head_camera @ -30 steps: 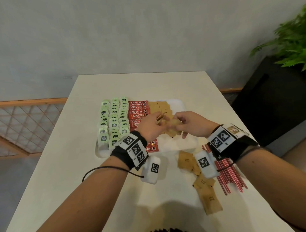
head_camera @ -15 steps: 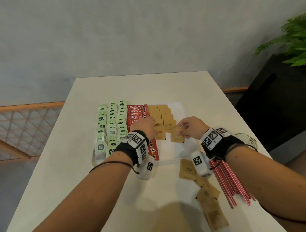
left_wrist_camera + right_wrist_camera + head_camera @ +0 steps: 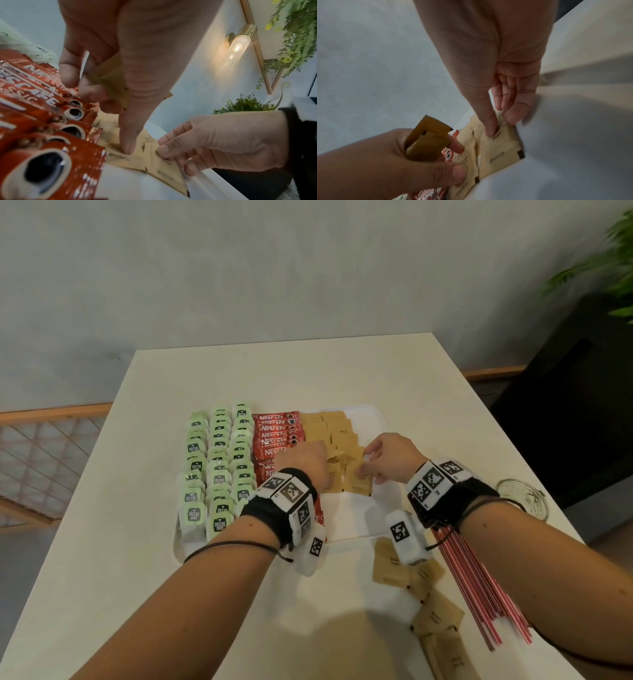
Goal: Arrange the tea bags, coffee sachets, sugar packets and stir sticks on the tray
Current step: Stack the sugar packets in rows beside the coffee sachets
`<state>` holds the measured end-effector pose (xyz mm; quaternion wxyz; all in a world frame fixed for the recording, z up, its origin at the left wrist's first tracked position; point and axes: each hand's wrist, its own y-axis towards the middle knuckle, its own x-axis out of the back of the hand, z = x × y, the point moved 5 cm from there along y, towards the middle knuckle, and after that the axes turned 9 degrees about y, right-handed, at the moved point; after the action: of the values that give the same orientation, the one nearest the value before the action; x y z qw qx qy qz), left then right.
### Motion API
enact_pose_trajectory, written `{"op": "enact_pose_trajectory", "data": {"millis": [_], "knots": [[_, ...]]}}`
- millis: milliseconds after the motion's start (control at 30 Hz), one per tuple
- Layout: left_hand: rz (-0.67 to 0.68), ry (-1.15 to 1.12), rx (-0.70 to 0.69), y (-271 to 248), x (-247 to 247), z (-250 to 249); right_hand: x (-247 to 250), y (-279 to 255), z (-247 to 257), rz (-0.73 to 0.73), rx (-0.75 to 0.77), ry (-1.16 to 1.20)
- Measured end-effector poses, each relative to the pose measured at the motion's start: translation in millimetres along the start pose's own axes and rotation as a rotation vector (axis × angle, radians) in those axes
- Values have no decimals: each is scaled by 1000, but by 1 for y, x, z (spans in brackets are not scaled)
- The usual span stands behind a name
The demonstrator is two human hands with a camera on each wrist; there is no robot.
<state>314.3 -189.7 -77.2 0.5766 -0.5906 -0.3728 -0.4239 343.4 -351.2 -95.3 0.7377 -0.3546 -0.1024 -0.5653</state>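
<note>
Laying sugar packets (image 3: 337,428) in rows on the white tray (image 3: 352,515), right of the coffee sachets (image 3: 277,433) and tea bags (image 3: 219,460). The left hand (image 3: 301,463) curls its fingers around a spare bundle (image 3: 428,138) of packets, thumb pressing one laid packet. The right hand (image 3: 390,457) pinches the nearest packet (image 3: 501,147) by its edge, thumb on top. Loose packets (image 3: 435,618) and stir sticks (image 3: 472,583) lie on the table (image 3: 308,371), off the tray's near right corner.

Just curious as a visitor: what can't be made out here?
Head view: left hand's back hides how many brown paper sugar packets it grips.
Head view: its wristband covers the nearer red foil coffee sachets.
Head view: right wrist covers the thin red stir sticks' far ends.
Wrist views: packet print blurred.
</note>
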Motion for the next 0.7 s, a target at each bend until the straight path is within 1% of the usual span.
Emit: {"op": "enact_pose_trajectory", "data": {"millis": [133,300,367,400,433,467,500,567,633,700], "knots": [[-15,-5,2,1,-2,1,-4,6,4,-6,26,62],[-46,23,-12,-4,5,0,-3,9,10,-56,97,0],[-69,-49,-8,-3,5,2,2,7,12,-89,125,-7],[-75,-151,-13,-4,6,4,4,4,13,-103,141,0],[-60,-338,-18,-7,7,5,6,0,13,-108,158,14],[-26,-596,-13,-13,7,6,7,-4,13,-106,177,38],[43,-880,10,-20,6,6,7,-10,13,-95,198,71],[252,-1358,37,-39,1,-1,8,-22,13,-74,239,150],[413,-1643,-2,-53,-5,-8,9,-35,11,-76,257,220],[490,-1807,-38,-59,-14,-12,10,-46,6,-93,258,275]]}}
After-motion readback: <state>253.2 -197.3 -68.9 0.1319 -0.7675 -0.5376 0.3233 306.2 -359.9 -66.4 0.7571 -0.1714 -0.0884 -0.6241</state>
